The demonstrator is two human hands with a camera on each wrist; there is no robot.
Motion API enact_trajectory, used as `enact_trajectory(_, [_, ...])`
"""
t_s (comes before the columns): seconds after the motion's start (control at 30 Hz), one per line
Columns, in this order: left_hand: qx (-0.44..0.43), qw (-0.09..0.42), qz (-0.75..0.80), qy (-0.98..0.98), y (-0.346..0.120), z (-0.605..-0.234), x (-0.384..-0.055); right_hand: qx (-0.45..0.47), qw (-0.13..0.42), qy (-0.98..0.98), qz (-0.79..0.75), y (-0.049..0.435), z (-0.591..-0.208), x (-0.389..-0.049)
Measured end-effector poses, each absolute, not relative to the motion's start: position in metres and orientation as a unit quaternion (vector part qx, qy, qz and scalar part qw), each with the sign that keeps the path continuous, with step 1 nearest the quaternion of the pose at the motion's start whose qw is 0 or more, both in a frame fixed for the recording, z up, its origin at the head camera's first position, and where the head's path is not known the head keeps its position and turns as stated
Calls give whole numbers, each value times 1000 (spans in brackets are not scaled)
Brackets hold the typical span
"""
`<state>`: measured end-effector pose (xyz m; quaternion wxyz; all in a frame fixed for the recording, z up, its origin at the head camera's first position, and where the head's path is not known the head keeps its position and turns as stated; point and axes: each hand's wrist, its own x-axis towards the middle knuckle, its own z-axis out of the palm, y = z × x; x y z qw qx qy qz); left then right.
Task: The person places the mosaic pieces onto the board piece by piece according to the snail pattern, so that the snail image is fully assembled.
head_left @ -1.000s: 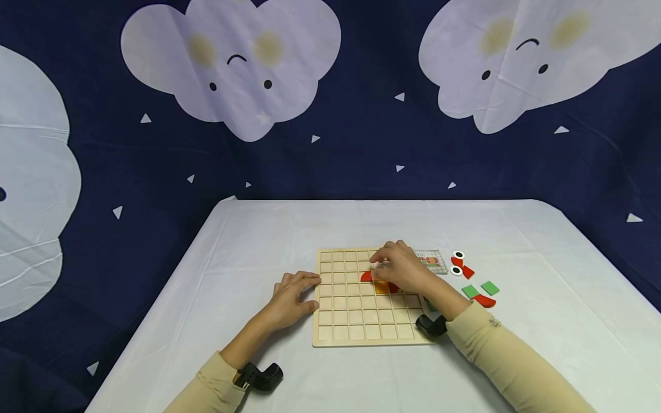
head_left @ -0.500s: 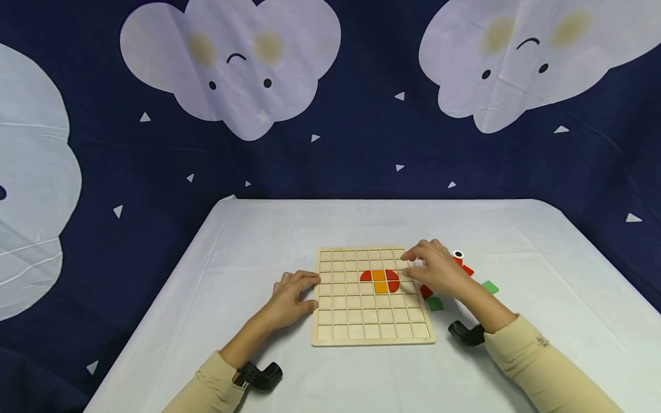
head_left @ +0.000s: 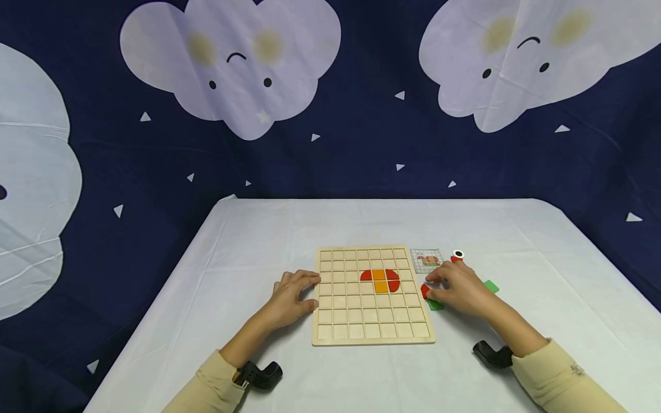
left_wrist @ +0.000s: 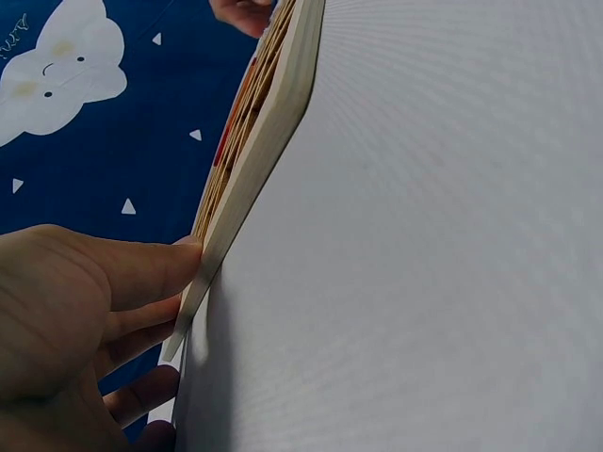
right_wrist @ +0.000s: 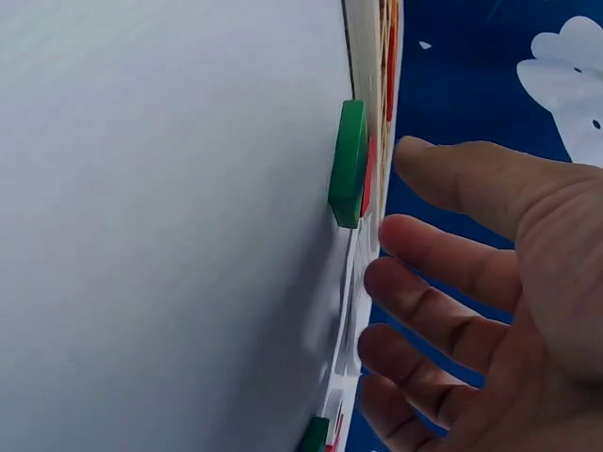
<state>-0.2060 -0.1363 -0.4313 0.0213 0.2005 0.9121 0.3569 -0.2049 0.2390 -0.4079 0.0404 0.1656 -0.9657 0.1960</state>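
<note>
A wooden grid board (head_left: 341,331) lies flat on the table, with two orange squares (head_left: 379,281) and several red rounded pieces (head_left: 392,280) in its cells. My left hand (head_left: 289,299) rests against the board's left edge, the thumb and fingers touching the rim. To the right of the board, my right hand (head_left: 461,289) hovers over loose pieces, its fingers slightly bent and apart. Nearest its fingertips are a red piece (head_left: 424,291) and a green square (right_wrist: 349,165); the right wrist view shows a gap between fingers and pieces. Other pieces are hidden under this hand.
A printed pattern card (head_left: 420,259) lies beside the board's upper right corner. Behind the right hand are a white eye-like disc (head_left: 458,253) and another green square (head_left: 491,286). A dark cloth with clouds (head_left: 356,166) hangs behind the table.
My right hand has moved from over the board rightwards and nearer to me, to the loose pieces, uncovering the red and orange pieces and then the card. My left hand stays put.
</note>
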Motion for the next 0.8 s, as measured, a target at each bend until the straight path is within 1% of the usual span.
enact_trajectory(0.33, [202,23,354,913,-137,-431,-206,164,-12,-966,198,238,-410,-201])
enact_trajectory(0.8, [209,14,351,913,-137,-432,-207,162,-4,-967,196,236,-412,-200])
